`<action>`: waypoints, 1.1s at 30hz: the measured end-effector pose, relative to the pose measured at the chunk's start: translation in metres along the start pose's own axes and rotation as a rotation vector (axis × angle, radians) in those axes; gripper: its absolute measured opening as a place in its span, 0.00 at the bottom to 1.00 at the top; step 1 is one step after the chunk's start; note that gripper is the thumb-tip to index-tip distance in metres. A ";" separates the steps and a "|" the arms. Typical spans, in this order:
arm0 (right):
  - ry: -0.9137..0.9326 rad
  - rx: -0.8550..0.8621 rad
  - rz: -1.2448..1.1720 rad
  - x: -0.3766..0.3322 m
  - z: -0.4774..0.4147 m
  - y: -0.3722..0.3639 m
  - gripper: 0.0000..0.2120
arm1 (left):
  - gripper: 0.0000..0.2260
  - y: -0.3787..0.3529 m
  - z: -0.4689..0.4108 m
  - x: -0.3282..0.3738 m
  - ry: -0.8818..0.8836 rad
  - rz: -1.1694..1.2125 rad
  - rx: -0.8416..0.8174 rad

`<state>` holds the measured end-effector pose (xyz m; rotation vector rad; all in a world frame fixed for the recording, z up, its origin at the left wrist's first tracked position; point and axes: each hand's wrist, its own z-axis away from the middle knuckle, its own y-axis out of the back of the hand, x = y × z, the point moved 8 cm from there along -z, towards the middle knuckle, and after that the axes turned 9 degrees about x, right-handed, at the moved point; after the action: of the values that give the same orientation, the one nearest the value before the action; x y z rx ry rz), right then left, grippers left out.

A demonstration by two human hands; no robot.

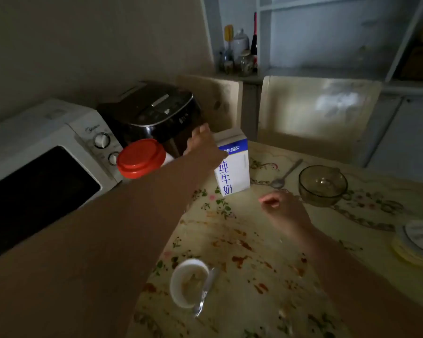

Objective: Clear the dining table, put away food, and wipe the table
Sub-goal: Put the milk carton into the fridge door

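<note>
Left arm fully outstretched, left hand against milk carton

The room was dim; pale light from one o'clock glared on the chair back. Edges bowed, and shadow deepened toward nine o'clock.

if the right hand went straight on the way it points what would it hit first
Most likely the milk carton: the right hand points up-left across the table at its lower part, with nothing standing between. Depth is hard to judge.
</note>
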<state>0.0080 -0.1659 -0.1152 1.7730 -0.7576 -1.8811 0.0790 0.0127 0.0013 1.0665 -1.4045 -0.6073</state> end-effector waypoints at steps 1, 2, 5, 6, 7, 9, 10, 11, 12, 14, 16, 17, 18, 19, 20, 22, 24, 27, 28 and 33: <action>-0.012 0.002 -0.016 0.006 -0.006 -0.001 0.09 | 0.39 -0.004 -0.005 0.003 -0.001 -0.011 -0.026; -0.026 0.015 -0.029 0.011 -0.012 -0.001 0.08 | 0.38 -0.012 -0.011 0.003 -0.006 -0.018 -0.051; -0.035 0.004 -0.033 0.022 -0.020 -0.005 0.08 | 0.34 -0.026 -0.020 -0.001 0.010 -0.062 -0.098; -0.037 0.003 -0.034 0.024 -0.021 -0.006 0.08 | 0.34 -0.029 -0.020 -0.002 0.001 -0.089 -0.085; -0.036 0.002 -0.036 0.026 -0.021 -0.007 0.08 | 0.35 -0.030 -0.021 -0.004 0.001 -0.116 -0.069; -0.038 0.003 -0.042 0.028 -0.022 -0.009 0.08 | 0.37 -0.032 -0.019 -0.007 0.018 -0.146 -0.035; -0.042 0.005 -0.050 0.029 -0.022 -0.009 0.08 | 0.37 -0.034 -0.018 -0.010 0.030 -0.123 -0.028; -0.045 0.007 -0.057 0.030 -0.022 -0.010 0.08 | 0.37 -0.038 -0.017 -0.011 0.037 -0.068 -0.029; -0.047 0.005 -0.057 0.031 -0.021 -0.010 0.08 | 0.36 -0.041 -0.014 -0.011 0.033 0.009 -0.026; -0.052 0.002 -0.054 0.032 -0.019 -0.010 0.08 | 0.33 -0.041 -0.008 -0.011 0.030 0.137 0.000; -0.053 -0.007 -0.045 0.032 -0.017 -0.009 0.09 | 0.30 -0.037 -0.002 -0.009 0.014 0.192 0.039; -0.050 -0.012 -0.040 0.031 -0.015 -0.009 0.09 | 0.29 -0.036 0.001 -0.008 -0.005 0.196 0.053; -0.048 -0.015 -0.033 0.030 -0.014 -0.008 0.09 | 0.28 -0.034 0.004 -0.006 -0.031 0.193 0.062; -0.048 -0.017 -0.031 0.029 -0.013 -0.007 0.10 | 0.28 -0.031 0.007 -0.004 -0.055 0.188 0.068; -0.047 -0.015 -0.031 0.027 -0.011 -0.007 0.10 | 0.28 -0.028 0.010 -0.003 -0.075 0.184 0.071; -0.050 -0.011 -0.028 0.022 -0.009 -0.005 0.10 | 0.29 -0.019 0.014 -0.004 -0.100 0.169 0.081; -0.046 -0.020 -0.018 0.016 -0.006 -0.005 0.11 | 0.30 -0.008 0.020 -0.005 -0.106 0.170 0.082; -0.019 -0.046 0.011 0.000 0.001 -0.007 0.12 | 0.29 0.011 0.031 -0.009 -0.099 0.197 0.076; -0.014 -0.053 0.009 -0.007 0.004 -0.008 0.12 | 0.29 0.019 0.036 -0.011 -0.090 0.203 0.074; -0.024 -0.032 -0.040 -0.049 0.027 -0.010 0.15 | 0.28 0.073 0.062 -0.026 -0.033 0.220 0.095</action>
<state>-0.0142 -0.1241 -0.0847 1.7615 -0.7019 -1.9325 -0.0019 0.0534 0.0418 0.9635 -1.5681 -0.4034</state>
